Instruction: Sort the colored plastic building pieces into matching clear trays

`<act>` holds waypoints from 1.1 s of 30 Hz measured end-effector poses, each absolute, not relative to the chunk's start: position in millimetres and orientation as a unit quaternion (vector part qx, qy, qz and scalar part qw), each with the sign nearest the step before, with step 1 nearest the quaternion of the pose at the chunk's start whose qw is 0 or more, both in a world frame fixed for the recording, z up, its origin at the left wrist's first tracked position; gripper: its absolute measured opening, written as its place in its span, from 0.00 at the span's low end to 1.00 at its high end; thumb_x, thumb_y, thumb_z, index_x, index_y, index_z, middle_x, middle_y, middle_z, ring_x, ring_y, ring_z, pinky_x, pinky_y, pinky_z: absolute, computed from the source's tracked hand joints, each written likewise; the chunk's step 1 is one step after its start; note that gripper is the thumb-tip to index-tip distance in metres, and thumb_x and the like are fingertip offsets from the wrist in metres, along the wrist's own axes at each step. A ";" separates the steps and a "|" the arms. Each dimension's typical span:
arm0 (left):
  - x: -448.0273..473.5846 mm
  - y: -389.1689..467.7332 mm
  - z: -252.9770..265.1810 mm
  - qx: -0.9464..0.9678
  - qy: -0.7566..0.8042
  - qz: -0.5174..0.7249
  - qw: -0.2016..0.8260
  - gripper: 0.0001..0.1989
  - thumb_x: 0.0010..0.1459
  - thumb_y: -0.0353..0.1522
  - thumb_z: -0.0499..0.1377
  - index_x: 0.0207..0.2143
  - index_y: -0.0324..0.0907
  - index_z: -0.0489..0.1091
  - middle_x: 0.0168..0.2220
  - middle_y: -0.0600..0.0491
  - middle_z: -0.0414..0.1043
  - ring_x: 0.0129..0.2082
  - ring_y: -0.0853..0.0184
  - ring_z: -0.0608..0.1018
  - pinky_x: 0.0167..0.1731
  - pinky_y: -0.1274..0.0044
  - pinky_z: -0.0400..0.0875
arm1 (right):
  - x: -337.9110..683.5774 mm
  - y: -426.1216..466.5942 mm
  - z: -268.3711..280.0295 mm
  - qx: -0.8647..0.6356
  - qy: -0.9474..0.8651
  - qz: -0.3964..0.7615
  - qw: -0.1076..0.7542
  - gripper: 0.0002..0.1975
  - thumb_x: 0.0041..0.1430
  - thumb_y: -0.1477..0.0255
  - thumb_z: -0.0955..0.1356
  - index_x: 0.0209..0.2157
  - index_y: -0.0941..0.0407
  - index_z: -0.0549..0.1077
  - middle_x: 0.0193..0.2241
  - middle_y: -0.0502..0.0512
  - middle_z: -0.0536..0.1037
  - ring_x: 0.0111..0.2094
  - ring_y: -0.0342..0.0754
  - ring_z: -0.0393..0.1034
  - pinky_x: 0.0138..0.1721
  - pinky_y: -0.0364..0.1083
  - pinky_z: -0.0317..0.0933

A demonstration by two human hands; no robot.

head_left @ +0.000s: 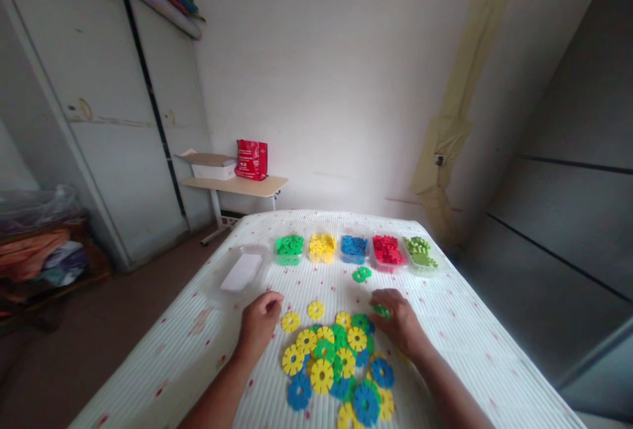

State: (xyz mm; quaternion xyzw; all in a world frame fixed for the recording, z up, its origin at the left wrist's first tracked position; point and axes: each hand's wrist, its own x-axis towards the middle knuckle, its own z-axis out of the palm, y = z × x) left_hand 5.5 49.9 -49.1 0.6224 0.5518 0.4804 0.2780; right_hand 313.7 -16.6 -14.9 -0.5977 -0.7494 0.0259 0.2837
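Cloth-covered table (173, 350): left edge bordered by a broad strip of patterned white cloth.

Clear tray (264, 264), near the left edge toward the far left corner; a white card (241, 272) lies in it.

Left hand (260, 320), inward of the left edge, fingers curled; whether it grips anything cannot be told.

Green tub (289, 260), first of five filled tubs in a row just inside the far edge.

Two loose yellow discs (285, 323), between the left hand and the pile, apart from each other.

Yellow tub (322, 258), second in the row.

Pile of discs (338, 363), yellow, green and blue, overlapping, reaching toward the near edge; a band of cloth separates it from the tubs.

Blue tub (353, 259), third.

Pair of green discs (362, 274), on that band, just before the blue tub.

Right hand (395, 317), beside the pile, fingers closed on a green disc (380, 311).

Red tub (390, 266) and light-green tub (422, 272), ending the row by the far right corner; cloth spreads between right forearm and right edge.

Obscured: near edge, out of frame; lowest yellow disc, cut off; the held piece, mostly covered by fingers; lower discs, buried and uncountable.
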 end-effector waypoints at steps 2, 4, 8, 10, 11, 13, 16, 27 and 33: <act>5.6 51.4 -50.7 0.621 0.547 0.485 0.282 0.10 0.46 0.35 0.52 0.26 0.40 0.71 0.21 0.56 0.71 0.20 0.71 0.71 0.21 0.81 0.67 | 311.6 -20.9 -12.0 -0.577 -0.777 0.062 0.242 0.11 0.48 0.72 0.66 0.36 0.55 0.74 0.38 0.56 0.76 0.42 0.51 0.67 0.44 0.49 0.60; 5.8 52.1 -51.8 0.621 0.543 0.489 0.282 0.09 0.46 0.35 0.52 0.26 0.40 0.70 0.21 0.56 0.70 0.20 0.71 0.71 0.21 0.82 0.67 | 307.2 -23.7 -9.7 -0.574 -0.787 0.088 0.207 0.14 0.46 0.74 0.66 0.38 0.53 0.74 0.38 0.54 0.76 0.42 0.50 0.67 0.44 0.48 0.59; 5.9 51.0 -50.7 0.617 0.542 0.494 0.285 0.09 0.46 0.35 0.53 0.26 0.40 0.70 0.20 0.57 0.69 0.20 0.71 0.70 0.20 0.81 0.68 | 297.4 -22.3 -7.0 -0.589 -0.787 0.096 0.157 0.18 0.45 0.76 0.64 0.41 0.52 0.73 0.40 0.52 0.76 0.44 0.50 0.65 0.46 0.48 0.57; 6.1 49.3 -48.5 0.613 0.544 0.494 0.290 0.09 0.46 0.34 0.53 0.27 0.40 0.70 0.20 0.57 0.69 0.20 0.70 0.71 0.20 0.81 0.68 | 293.8 -21.1 -6.3 -0.605 -0.779 0.080 0.145 0.20 0.44 0.76 0.64 0.42 0.53 0.72 0.41 0.54 0.75 0.45 0.51 0.65 0.46 0.48 0.56; 6.1 48.4 -47.3 0.611 0.546 0.494 0.291 0.09 0.46 0.34 0.53 0.27 0.40 0.70 0.20 0.57 0.69 0.20 0.70 0.71 0.20 0.81 0.68 | 292.3 -21.1 -6.3 -0.610 -0.775 0.075 0.145 0.21 0.44 0.77 0.64 0.43 0.54 0.72 0.41 0.55 0.74 0.44 0.51 0.65 0.46 0.48 0.57; 6.3 46.9 -45.4 0.609 0.549 0.494 0.289 0.09 0.45 0.34 0.53 0.26 0.41 0.70 0.20 0.58 0.69 0.20 0.71 0.71 0.20 0.82 0.67 | 290.4 -21.7 -7.0 -0.613 -0.770 0.078 0.160 0.24 0.43 0.78 0.64 0.46 0.56 0.70 0.42 0.58 0.73 0.44 0.50 0.66 0.45 0.46 0.58; 5.6 47.1 -45.3 0.610 0.549 0.492 0.290 0.09 0.46 0.34 0.52 0.26 0.41 0.70 0.20 0.58 0.70 0.19 0.71 0.71 0.20 0.81 0.67 | 290.4 -21.9 -7.4 -0.612 -0.754 0.104 0.215 0.24 0.42 0.80 0.63 0.45 0.59 0.69 0.43 0.59 0.73 0.43 0.48 0.68 0.45 0.43 0.59; 16.3 -14.4 -24.0 0.854 0.375 0.345 0.108 0.29 0.48 0.46 0.56 0.53 0.48 0.63 0.53 0.48 0.66 0.54 0.56 0.66 0.54 0.61 0.57 | 304.0 -62.0 28.6 -0.578 -0.618 0.432 0.312 0.18 0.43 0.71 0.67 0.40 0.58 0.70 0.19 0.44 0.66 0.16 0.37 0.57 0.18 0.38 0.53; 61.8 -64.4 -38.7 0.928 0.319 0.170 0.092 0.51 0.41 0.57 0.55 0.63 0.53 0.35 0.64 0.47 0.43 0.61 0.43 0.48 0.53 0.43 0.34 | 298.9 -86.5 18.0 -0.614 -0.702 0.323 0.161 0.17 0.40 0.78 0.65 0.35 0.54 0.75 0.27 0.48 0.75 0.26 0.41 0.66 0.27 0.39 0.57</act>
